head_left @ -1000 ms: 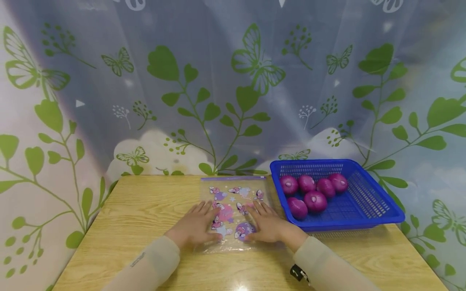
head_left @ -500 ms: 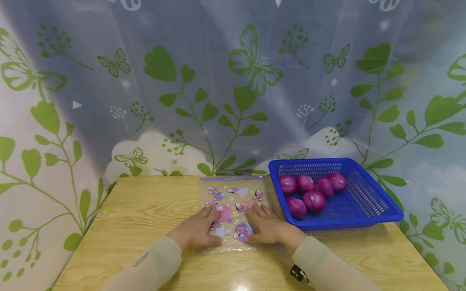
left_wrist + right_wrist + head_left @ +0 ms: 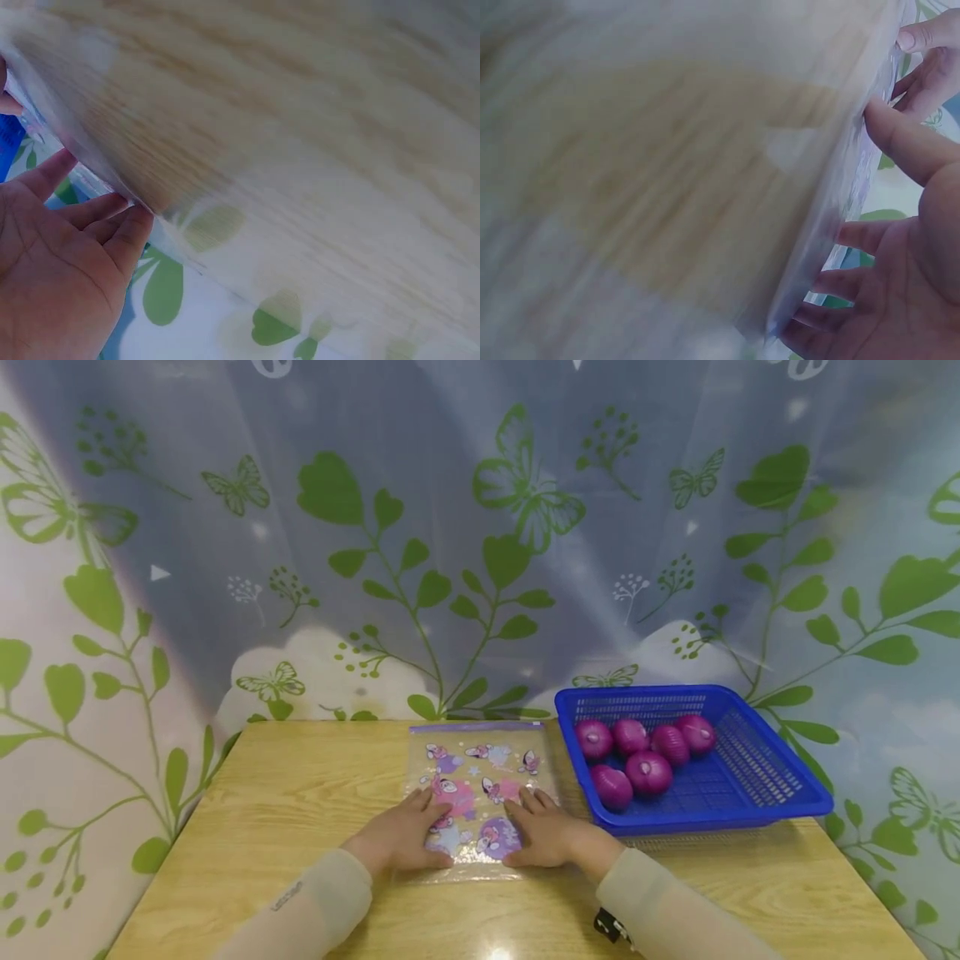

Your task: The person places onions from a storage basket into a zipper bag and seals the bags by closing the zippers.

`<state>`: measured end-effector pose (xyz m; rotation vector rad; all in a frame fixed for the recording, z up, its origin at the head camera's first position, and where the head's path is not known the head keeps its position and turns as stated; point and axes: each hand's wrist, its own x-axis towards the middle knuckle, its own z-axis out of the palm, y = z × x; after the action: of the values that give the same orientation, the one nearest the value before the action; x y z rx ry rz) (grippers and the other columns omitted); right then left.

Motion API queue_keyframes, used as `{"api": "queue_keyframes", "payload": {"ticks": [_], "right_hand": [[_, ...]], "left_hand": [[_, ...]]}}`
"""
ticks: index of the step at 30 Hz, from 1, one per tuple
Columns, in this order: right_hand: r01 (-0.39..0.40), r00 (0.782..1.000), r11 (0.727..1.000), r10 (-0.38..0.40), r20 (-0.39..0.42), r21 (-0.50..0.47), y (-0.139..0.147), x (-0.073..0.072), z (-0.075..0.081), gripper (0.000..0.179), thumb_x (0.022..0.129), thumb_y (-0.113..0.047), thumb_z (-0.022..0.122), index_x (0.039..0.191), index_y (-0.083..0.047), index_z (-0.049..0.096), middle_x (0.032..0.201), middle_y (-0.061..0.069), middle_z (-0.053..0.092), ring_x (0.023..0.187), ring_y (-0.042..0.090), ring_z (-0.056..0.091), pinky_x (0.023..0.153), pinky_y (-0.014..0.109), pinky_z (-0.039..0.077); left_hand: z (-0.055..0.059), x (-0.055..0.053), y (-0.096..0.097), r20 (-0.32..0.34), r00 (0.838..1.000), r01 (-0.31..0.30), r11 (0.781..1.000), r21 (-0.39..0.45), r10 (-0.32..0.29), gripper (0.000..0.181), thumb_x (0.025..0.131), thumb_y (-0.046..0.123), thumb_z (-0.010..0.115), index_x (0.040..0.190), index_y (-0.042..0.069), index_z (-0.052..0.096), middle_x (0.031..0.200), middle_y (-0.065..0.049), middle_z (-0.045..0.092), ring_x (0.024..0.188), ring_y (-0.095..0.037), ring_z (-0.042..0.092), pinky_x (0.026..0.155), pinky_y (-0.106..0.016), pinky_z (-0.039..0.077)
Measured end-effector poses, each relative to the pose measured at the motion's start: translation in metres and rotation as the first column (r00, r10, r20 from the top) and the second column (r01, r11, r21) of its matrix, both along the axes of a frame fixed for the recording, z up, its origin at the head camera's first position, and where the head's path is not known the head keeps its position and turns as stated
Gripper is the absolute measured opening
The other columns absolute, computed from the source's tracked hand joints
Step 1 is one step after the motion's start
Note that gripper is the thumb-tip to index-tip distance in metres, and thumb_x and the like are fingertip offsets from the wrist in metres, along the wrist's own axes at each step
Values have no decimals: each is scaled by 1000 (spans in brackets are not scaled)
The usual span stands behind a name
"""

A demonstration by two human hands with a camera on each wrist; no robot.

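Observation:
A clear zip bag (image 3: 474,770) printed with pink and purple cartoon figures lies flat on the wooden table, its purple zip strip (image 3: 480,727) along the far edge. My left hand (image 3: 401,835) rests on the bag's left side, fingers spread and fairly straight. On the bag's right side, my right hand (image 3: 546,832) lies the same way, thumb turned inward. Both wrist views catch the fingertips of the left hand (image 3: 82,247) and the right hand (image 3: 885,262) touching the plastic from low over the tabletop.
To the right of the bag stands a blue plastic basket (image 3: 757,814) with several purple onions (image 3: 649,773) at its left end. The wooden table (image 3: 300,777) reaches back to a curtain (image 3: 420,527) printed with green leaves and butterflies. A small black-and-white item hangs near the right cuff.
Both hands stay on the bag and have shifted very slightly to the left, the printed bag moving a little with them. The basket and onions stay put.

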<state>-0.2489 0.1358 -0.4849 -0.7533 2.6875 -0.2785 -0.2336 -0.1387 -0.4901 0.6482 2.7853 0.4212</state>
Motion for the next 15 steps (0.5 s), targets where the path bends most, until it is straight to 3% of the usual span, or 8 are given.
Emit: {"api": "queue_keyframes", "payload": {"ticks": [8, 15], "right_hand": [[-17, 1000, 999, 18, -3, 49, -6, 7, 1, 91, 88, -57, 69, 156, -10, 33, 162, 24, 21, 146, 48, 20, 116, 60, 28], [-56, 997, 994, 60, -52, 91, -11, 15, 5, 89, 87, -57, 70, 154, -10, 37, 159, 25, 27, 143, 47, 27, 114, 57, 32]], "left_hand": [[6, 2, -5, 20, 999, -32, 999, 2, 32, 85, 82, 55, 76, 150, 15, 46, 159, -25, 28, 147, -41, 26, 115, -58, 31], [9, 2, -6, 25, 998, -49, 999, 2, 49, 82, 85, 51, 75, 150, 12, 45, 159, -26, 28, 146, -42, 26, 116, -57, 29]]}}
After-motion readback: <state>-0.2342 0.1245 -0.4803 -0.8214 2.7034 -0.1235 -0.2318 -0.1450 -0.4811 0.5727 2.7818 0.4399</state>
